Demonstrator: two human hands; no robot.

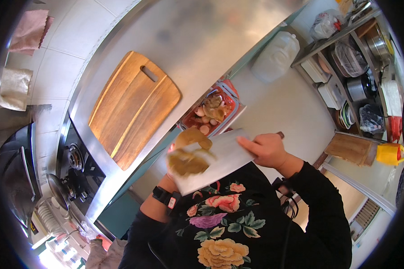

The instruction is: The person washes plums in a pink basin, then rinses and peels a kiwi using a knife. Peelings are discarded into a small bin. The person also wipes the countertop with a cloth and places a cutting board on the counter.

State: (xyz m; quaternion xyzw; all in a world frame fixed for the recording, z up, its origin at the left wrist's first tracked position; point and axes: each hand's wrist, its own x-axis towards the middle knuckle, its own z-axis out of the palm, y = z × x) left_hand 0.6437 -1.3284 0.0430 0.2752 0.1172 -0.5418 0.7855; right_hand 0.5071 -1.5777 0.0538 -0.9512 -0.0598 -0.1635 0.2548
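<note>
My right hand point(267, 149) grips the handle of a wide-bladed cleaver point(225, 158), its forefinger laid along the blade. Brown-green vegetable peelings point(192, 159) lie heaped on the far end of the blade, slightly blurred. At that same end is my left hand point(171, 175), mostly hidden by the peelings and the blade, so its grip does not show. Just beyond the cleaver, a bin point(236, 104) lined with a red bag hangs at the counter's front. Peelings and pale rounded scraps point(213, 111), some like eggshells, lie inside it.
A wooden cutting board point(134, 111) lies on the steel counter point(202, 43). To the left is a gas stove point(80, 161) with a pan point(58, 190). A large plastic jug point(276, 55) stands on the floor beside a shelf unit point(326, 43) of pots and dishes.
</note>
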